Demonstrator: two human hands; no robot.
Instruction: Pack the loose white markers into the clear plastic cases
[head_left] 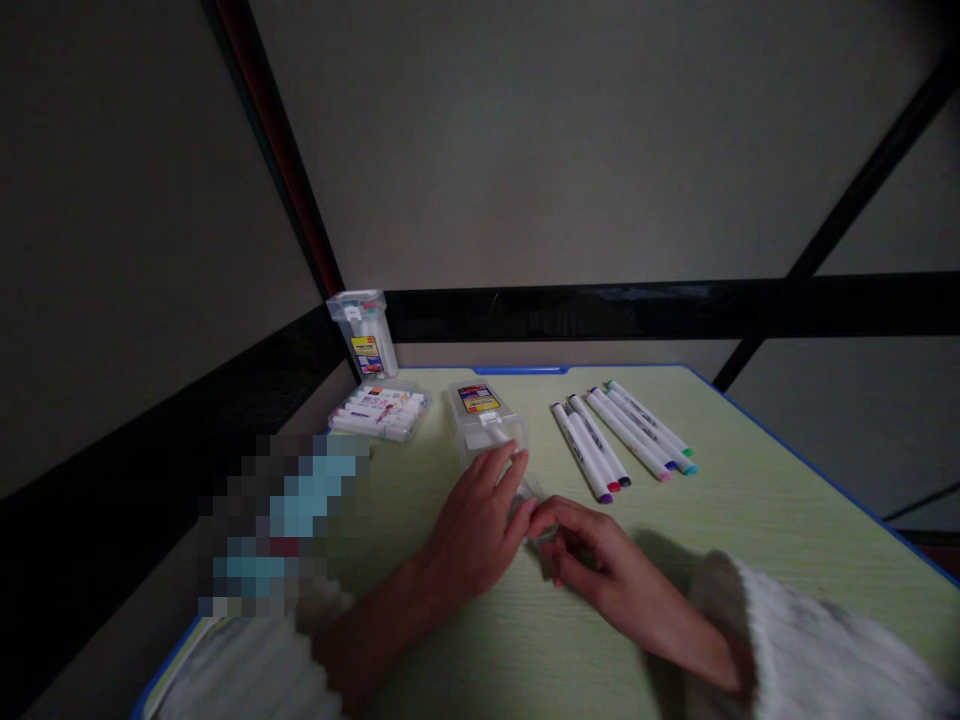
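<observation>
A clear plastic marker box (487, 408) with a dark and yellow label lies in the middle of the table, pointing towards me. My left hand (480, 515) is bent over its near end, fingers and thumb around the clear plastic, covering much of it. Close beside it, my right hand (592, 550) has thumb and forefinger curled at a transparent part (536, 490) that looks like the lid. Their exact grip is partly hidden. To the right lie white markers in two loose groups: one group (589, 450) with purple, red and black ends, another (641, 430) with pink, blue and green ends.
At the back left corner stands an upright clear box (367, 335) holding markers. In front of it, a flat clear case (382, 412) of markers lies on the table. A blurred-out patch (300, 510) covers the left edge. Blue trim (832, 475) borders the pale green table.
</observation>
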